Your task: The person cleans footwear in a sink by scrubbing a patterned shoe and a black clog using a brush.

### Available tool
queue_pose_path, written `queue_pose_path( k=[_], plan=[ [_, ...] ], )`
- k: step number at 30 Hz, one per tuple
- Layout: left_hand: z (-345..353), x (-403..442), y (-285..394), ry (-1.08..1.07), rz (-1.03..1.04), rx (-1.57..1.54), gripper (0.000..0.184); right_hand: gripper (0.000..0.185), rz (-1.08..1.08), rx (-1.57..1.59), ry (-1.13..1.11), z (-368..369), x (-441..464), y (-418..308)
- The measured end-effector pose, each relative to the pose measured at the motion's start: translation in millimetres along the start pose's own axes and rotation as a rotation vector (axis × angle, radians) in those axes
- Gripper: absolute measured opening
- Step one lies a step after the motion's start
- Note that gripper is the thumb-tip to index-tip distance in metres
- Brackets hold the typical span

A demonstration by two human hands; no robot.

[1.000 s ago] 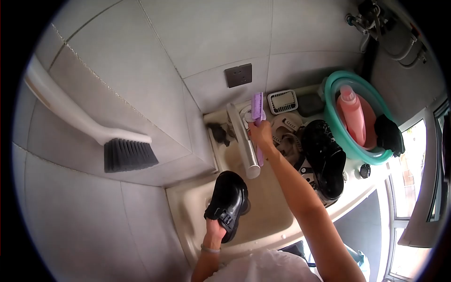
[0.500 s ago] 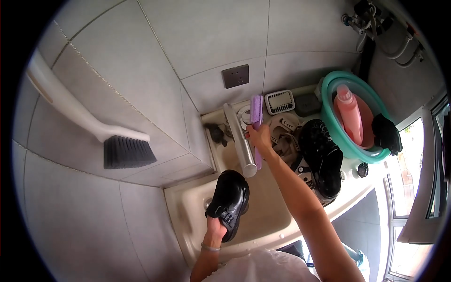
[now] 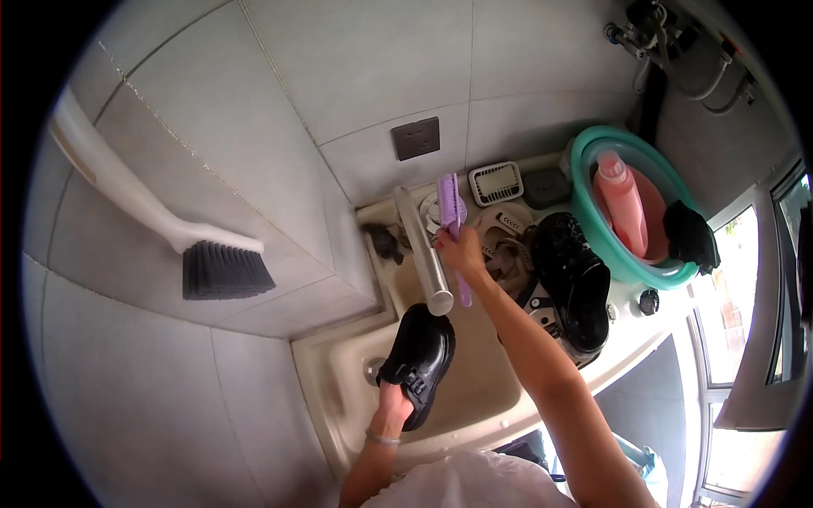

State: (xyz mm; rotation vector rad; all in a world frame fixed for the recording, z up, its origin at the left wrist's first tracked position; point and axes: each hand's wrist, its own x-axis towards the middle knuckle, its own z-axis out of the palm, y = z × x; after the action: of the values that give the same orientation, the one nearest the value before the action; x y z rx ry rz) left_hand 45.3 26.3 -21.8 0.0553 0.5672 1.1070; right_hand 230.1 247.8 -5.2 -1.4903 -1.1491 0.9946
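Note:
Over the sink basin [image 3: 474, 389], my left hand [image 3: 393, 405] is inside the opening of a black clog [image 3: 421, 356] with a buckled strap, holding it up under the end of the faucet [image 3: 421, 254]. My right hand [image 3: 463, 251] is closed round a purple brush [image 3: 449, 201], bristle end up, just right of the faucet. A second black clog [image 3: 572, 284], with white flecks on its upper part, lies right of my right forearm, and beige sandals [image 3: 506, 254] lie behind it. Any water from the faucet cannot be made out.
A teal basin [image 3: 593, 140] at the right holds a pink bottle [image 3: 622, 203], with a black cloth [image 3: 690, 235] over its rim. Behind the sandals is a soap dish [image 3: 496, 184]. A large white-handled brush [image 3: 224, 269] hangs at the left, near the camera.
The view has shifted slightly. The black clog in my left hand is a little nearer the faucet's end. My right hand still grips the purple brush, which tilts slightly more to the left.

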Motion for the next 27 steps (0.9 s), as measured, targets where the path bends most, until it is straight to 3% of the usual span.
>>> queue_pose_path(
  k=[8, 11, 14, 19, 21, 22, 27],
  plan=[
    [3, 3, -4, -0.024, 0.013, -0.023, 0.048, 0.022, 0.011, -0.072, -0.013, -4, -2, -21],
    [1, 11, -6, -0.042, 0.047, -0.020, 0.051, 0.034, -0.047, -0.132, -0.071, -13, -22, -29],
    [14, 23, -10, -0.083, 0.120, -0.098, 0.051, 0.061, -0.079, -0.084, -0.023, -26, -82, -34],
    [16, 48, -16, -0.039, 0.075, -0.278, 0.044, 0.055, -0.106, -0.269, -0.123, -57, -189, -17],
    [0, 59, -19, -0.136, 0.091, -0.280, 0.040, 0.054, -0.116, -0.382, -0.163, -63, -218, -11],
    [6, 65, -20, -0.057, 0.115, -0.290, 0.040, 0.055, -0.123, -0.430, -0.185, -64, -232, -6],
    [29, 56, -38, 0.058, 0.082, -0.210, 0.036, 0.054, -0.189, -0.557, -0.061, -43, -207, 26]
  ],
)
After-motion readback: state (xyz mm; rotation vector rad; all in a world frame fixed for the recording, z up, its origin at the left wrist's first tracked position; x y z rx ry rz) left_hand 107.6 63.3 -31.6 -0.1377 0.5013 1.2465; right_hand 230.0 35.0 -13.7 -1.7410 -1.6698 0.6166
